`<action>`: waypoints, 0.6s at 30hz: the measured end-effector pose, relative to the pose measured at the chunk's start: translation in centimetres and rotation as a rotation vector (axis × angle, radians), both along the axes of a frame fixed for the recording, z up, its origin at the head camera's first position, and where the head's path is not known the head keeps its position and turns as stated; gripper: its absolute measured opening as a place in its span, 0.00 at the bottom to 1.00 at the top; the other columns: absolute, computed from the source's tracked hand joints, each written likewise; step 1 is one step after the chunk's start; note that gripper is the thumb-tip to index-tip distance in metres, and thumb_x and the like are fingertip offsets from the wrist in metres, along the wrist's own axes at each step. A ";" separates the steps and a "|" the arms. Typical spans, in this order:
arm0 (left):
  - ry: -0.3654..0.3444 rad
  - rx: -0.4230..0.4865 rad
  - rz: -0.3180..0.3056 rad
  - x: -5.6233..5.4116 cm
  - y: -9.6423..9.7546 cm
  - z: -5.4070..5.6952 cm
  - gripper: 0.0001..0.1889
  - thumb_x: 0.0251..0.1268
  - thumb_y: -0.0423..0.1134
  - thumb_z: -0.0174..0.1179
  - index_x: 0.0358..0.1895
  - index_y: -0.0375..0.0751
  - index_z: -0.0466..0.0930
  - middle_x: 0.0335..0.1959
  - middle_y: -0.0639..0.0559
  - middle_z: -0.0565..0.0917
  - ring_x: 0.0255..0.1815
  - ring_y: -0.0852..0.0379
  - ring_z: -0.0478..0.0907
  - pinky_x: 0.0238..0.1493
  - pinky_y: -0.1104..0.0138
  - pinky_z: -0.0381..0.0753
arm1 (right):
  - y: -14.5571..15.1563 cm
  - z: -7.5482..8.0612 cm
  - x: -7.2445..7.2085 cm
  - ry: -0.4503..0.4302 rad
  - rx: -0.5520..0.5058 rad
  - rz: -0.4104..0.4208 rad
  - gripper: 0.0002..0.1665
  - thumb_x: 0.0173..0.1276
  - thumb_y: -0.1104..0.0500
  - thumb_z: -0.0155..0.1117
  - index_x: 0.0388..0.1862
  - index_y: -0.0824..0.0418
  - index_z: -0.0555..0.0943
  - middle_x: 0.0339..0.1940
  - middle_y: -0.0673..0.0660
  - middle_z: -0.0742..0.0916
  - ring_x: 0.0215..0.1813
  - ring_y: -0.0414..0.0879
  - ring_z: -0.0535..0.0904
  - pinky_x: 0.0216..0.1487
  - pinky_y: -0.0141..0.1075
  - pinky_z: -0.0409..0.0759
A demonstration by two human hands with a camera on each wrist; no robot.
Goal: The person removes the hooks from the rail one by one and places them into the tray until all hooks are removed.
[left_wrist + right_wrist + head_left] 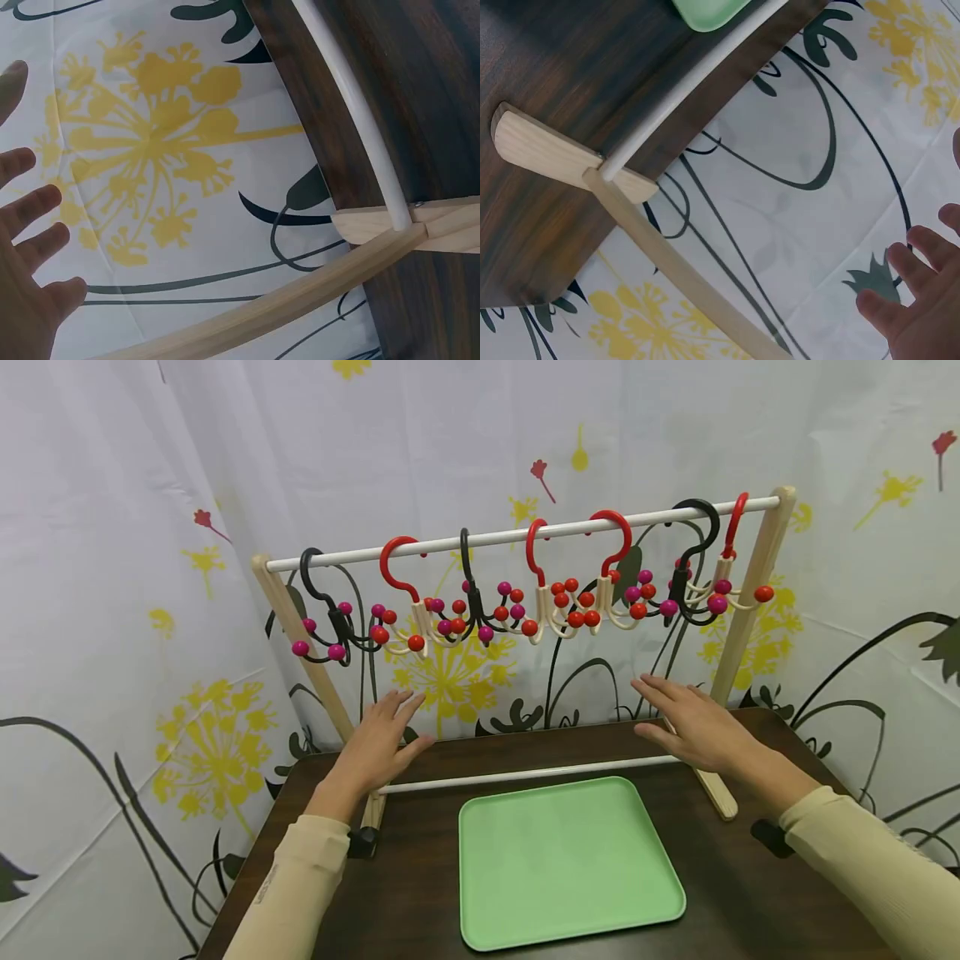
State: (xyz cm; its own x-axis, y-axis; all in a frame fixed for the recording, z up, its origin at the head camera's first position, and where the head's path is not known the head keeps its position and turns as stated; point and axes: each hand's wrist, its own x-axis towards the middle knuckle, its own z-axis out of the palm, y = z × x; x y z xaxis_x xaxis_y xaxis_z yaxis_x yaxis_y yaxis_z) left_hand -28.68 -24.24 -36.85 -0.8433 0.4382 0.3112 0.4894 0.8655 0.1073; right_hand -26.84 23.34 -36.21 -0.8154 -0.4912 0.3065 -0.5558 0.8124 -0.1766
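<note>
My left hand [373,743] hovers inside the left post of a wooden rack [318,677], fingers extended and spread, touching nothing. Opposite it, my right hand [693,722] hovers before the right post, its fingers likewise straight and holding nothing. Above both hands, several multi-arm hangers hang in a row from the rack's white upper rod [345,557]. Some have black hooks, such as the leftmost black hanger [340,625]; others have red hooks and cream arms, such as the red-hooked hanger [542,597]. Red and magenta balls tip their arms. Each wrist view shows spread fingers at its edge.
A light green tray [562,864] lies on the dark wooden table [412,885] in front of the rack. The rack's white lower rod [525,774] runs behind it, between the wooden feet. A patterned white curtain [112,568] hangs behind the table and beside it.
</note>
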 end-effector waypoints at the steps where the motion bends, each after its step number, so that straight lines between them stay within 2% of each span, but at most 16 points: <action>1: 0.003 0.002 -0.004 0.1 -0.1 0.0 0.37 0.70 0.56 0.55 0.76 0.43 0.57 0.74 0.38 0.60 0.77 0.38 0.49 0.70 0.40 0.47 | 0.0 0.1 0.1 0.007 -0.003 0.003 0.40 0.74 0.45 0.57 0.77 0.60 0.59 0.75 0.65 0.65 0.72 0.65 0.61 0.67 0.64 0.54; 4: 0.028 0.018 -0.012 0.4 -0.4 -0.3 0.37 0.70 0.55 0.57 0.76 0.42 0.59 0.73 0.39 0.61 0.75 0.38 0.52 0.70 0.42 0.52 | -0.1 0.5 0.8 0.043 -0.016 0.006 0.38 0.74 0.45 0.57 0.76 0.59 0.63 0.72 0.65 0.70 0.69 0.66 0.67 0.65 0.63 0.60; 6: 0.080 0.051 0.004 0.8 -0.6 -0.6 0.35 0.69 0.54 0.58 0.74 0.43 0.62 0.71 0.40 0.64 0.72 0.38 0.58 0.64 0.42 0.63 | 0.0 1.0 1.3 0.099 -0.043 0.013 0.35 0.72 0.47 0.60 0.73 0.59 0.67 0.66 0.64 0.76 0.63 0.64 0.73 0.60 0.61 0.67; 9: 0.248 0.156 0.065 1.3 -1.0 -1.2 0.27 0.68 0.50 0.60 0.67 0.44 0.72 0.64 0.43 0.73 0.63 0.40 0.71 0.45 0.44 0.78 | 0.2 2.0 1.9 0.231 -0.113 0.026 0.29 0.68 0.53 0.66 0.66 0.59 0.76 0.56 0.61 0.83 0.50 0.58 0.82 0.48 0.55 0.77; 11: 0.398 0.268 0.124 1.4 -1.3 -1.6 0.21 0.66 0.45 0.62 0.60 0.44 0.78 0.56 0.44 0.78 0.53 0.41 0.78 0.33 0.45 0.79 | 0.5 2.8 2.2 0.340 -0.178 0.036 0.24 0.64 0.58 0.70 0.59 0.60 0.80 0.49 0.59 0.86 0.40 0.53 0.84 0.39 0.50 0.79; 13: 0.540 0.398 0.177 1.4 -1.7 -2.1 0.16 0.63 0.39 0.62 0.53 0.41 0.82 0.48 0.43 0.80 0.46 0.40 0.79 0.30 0.46 0.77 | 0.9 3.9 2.3 0.451 -0.247 0.032 0.20 0.60 0.62 0.71 0.53 0.60 0.84 0.44 0.57 0.88 0.35 0.49 0.83 0.33 0.44 0.77; 15: 0.645 0.525 0.228 1.4 -2.1 -2.5 0.14 0.60 0.34 0.61 0.49 0.38 0.82 0.43 0.40 0.79 0.42 0.40 0.78 0.32 0.47 0.77 | 1.3 5.1 2.3 0.556 -0.319 0.025 0.16 0.59 0.64 0.70 0.48 0.61 0.86 0.41 0.56 0.89 0.31 0.46 0.82 0.30 0.37 0.74; 17: 0.708 0.636 0.278 1.3 -2.6 -2.9 0.15 0.57 0.30 0.61 0.48 0.35 0.81 0.42 0.38 0.76 0.42 0.40 0.76 0.34 0.49 0.77 | 1.6 6.4 2.3 0.640 -0.391 0.003 0.13 0.60 0.64 0.69 0.44 0.62 0.87 0.37 0.56 0.89 0.28 0.44 0.80 0.30 0.30 0.69; 18: 0.727 0.680 0.305 1.2 -2.8 -3.0 0.15 0.56 0.29 0.61 0.49 0.34 0.80 0.42 0.37 0.75 0.43 0.41 0.75 0.35 0.51 0.77 | 1.8 7.0 2.2 0.673 -0.425 -0.013 0.11 0.60 0.64 0.68 0.43 0.63 0.87 0.36 0.56 0.89 0.31 0.44 0.80 0.31 0.27 0.67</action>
